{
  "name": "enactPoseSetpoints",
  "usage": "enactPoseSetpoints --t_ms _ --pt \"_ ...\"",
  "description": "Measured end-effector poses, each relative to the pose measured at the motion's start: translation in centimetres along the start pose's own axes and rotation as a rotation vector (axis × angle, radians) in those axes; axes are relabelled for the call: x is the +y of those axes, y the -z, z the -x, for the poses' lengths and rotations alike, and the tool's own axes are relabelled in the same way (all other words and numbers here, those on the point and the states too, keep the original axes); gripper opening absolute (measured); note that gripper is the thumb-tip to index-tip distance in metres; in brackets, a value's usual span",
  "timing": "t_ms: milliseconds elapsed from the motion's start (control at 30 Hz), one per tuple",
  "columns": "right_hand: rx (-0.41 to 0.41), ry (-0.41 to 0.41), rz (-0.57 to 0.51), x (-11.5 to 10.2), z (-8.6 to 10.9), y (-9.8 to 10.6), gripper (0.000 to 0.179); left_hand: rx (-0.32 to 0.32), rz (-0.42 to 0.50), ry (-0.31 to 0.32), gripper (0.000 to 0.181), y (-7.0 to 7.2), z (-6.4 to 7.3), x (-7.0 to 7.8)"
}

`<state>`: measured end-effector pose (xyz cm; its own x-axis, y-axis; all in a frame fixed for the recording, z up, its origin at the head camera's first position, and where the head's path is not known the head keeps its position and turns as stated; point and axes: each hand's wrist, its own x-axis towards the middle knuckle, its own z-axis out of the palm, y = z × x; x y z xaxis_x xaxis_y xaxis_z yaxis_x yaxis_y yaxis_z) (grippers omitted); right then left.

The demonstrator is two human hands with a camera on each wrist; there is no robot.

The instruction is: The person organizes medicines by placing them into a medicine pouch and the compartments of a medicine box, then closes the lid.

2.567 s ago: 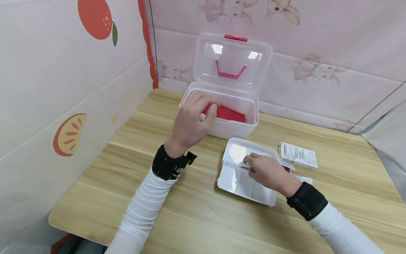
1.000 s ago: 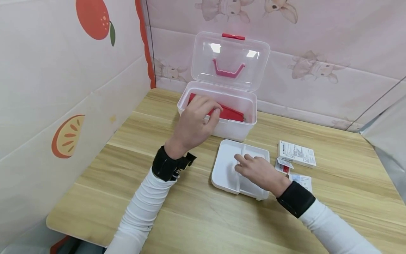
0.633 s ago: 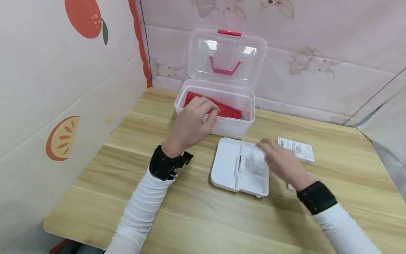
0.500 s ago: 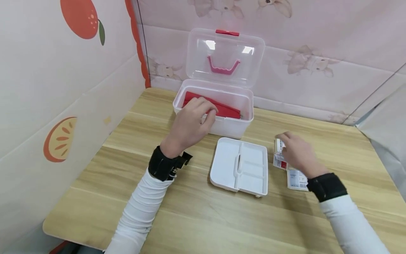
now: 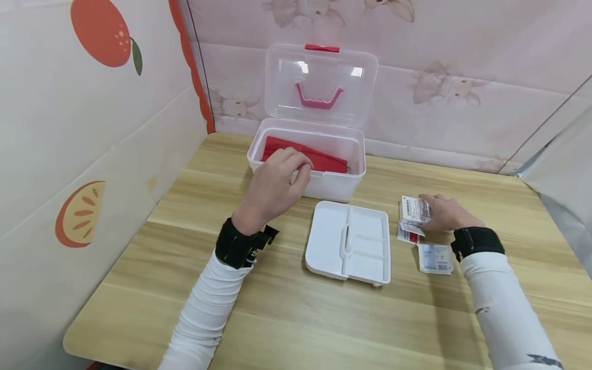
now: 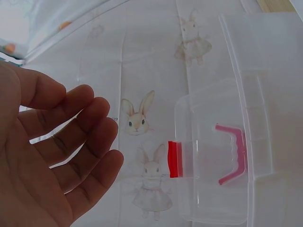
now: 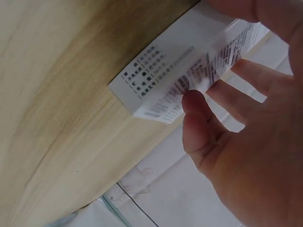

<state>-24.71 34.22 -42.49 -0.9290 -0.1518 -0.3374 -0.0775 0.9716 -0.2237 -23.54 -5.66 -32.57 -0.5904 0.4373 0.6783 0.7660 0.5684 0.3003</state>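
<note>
My right hand (image 5: 446, 213) is at the white printed carton (image 5: 413, 209) on the table's right side. In the right wrist view the thumb is by the edge of the carton (image 7: 175, 71) and the fingers bend over its printed face. My left hand (image 5: 273, 185) hovers at the front of the clear plastic case (image 5: 339, 185), loosely curled and holding nothing. Inside the case lies a red object (image 5: 324, 159), partly behind that hand. A white divided tray (image 5: 326, 241) with a central handle sits between the hands.
Just in front of the carton lie a small red-and-white packet (image 5: 408, 236) and a pale blue-and-white packet (image 5: 436, 258). The case's lid (image 5: 321, 77), with a pink handle, stands raised against the fabric wall (image 5: 462, 46). Another wall (image 5: 120, 164) borders the table's left edge.
Earlier my right hand held the tray's handle and turned the tray round. It then let go and moved right to the carton. My left hand has stayed near the case.
</note>
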Motion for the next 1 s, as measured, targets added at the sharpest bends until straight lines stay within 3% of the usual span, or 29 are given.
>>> enactPoseSetpoints --t_ms 200,433,667,833,1000 --pt "0.06 0.023 -0.007 0.5 -0.2 -0.1 0.086 -0.012 -0.008 0.005 0.016 -0.2 0.0 0.0" --pt "0.334 0.027 -0.134 0.0 0.4 0.3 0.088 -0.042 -0.016 0.008 0.015 -0.6 0.1 0.1" --pt "0.665 0.111 -0.447 -5.0 2.1 0.9 0.083 -0.068 -0.016 0.001 0.013 -1.0 0.1 0.4" --pt "0.749 0.213 -0.715 -9.4 3.8 0.8 0.075 -0.124 0.001 0.001 0.016 -1.2 0.1 1.1" --pt "0.731 0.31 -0.908 -13.4 5.2 0.8 0.069 -0.252 0.038 -0.052 0.039 -1.6 0.1 2.2"
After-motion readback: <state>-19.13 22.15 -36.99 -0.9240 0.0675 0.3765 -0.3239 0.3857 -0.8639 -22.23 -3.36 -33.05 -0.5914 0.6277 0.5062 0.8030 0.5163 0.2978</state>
